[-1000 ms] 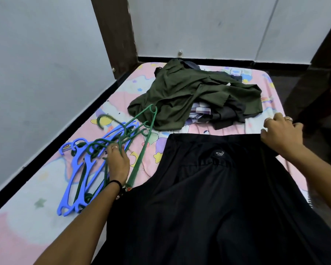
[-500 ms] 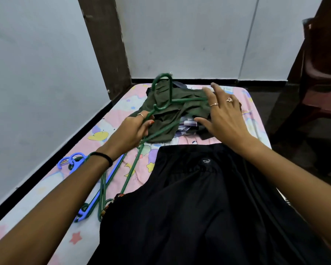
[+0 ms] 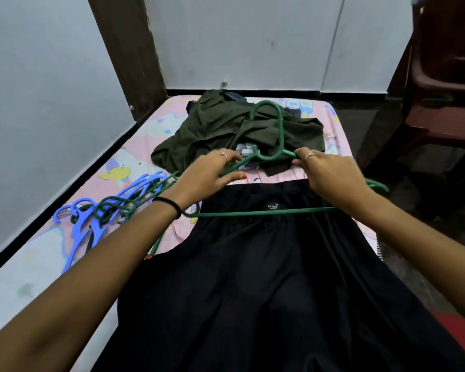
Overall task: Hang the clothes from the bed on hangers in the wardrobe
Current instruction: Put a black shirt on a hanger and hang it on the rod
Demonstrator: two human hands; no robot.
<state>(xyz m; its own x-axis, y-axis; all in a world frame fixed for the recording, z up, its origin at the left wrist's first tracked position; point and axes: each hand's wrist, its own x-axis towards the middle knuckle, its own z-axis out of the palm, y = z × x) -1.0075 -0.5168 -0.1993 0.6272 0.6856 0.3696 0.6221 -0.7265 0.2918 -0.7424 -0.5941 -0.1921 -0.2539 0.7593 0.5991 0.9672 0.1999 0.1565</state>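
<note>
Both hands (image 3: 207,175) now hold hanger (image 3: 273,154) over bed (image 3: 151,135).

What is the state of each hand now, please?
Left hand: closed, gripping the left shoulder of the green hanger.
Right hand: closed, gripping the right shoulder of the same hanger.
</note>
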